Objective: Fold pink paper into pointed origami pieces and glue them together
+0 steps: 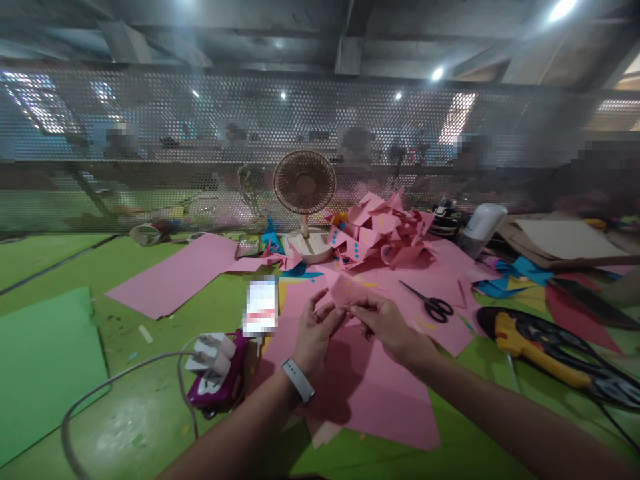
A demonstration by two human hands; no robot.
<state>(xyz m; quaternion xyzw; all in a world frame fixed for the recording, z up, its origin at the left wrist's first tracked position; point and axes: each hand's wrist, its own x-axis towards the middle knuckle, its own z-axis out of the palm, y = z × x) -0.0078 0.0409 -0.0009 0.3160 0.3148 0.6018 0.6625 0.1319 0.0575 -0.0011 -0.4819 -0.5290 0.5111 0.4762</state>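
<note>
My left hand (pixel 317 330), with a pale band (pixel 299 380) on its wrist, is closed on a folded pink paper (pixel 343 287) that has small yellow marks. My right hand (pixel 383 323) meets it from the right, thumb and finger pinched. A tiny yellowish piece (pixel 347 308) shows where the fingertips come together; its exact kind is too small to tell. Beneath both hands lie flat pink paper sheets (pixel 390 407). Black-handled scissors (pixel 435 308) rest right of my right hand. Behind the hands rises a pile of folded pink paper shapes (pixel 377 233), some with blue diamonds.
A small fan (pixel 305 183) stands at the back. To the left are a lit phone (pixel 261 305), a purple power strip (pixel 220 387) with white plugs, its cable (pixel 115 380), and green sheets (pixel 45 367). A yellow-and-black tool (pixel 543 353) lies at right, near a white-capped bottle (pixel 483 227).
</note>
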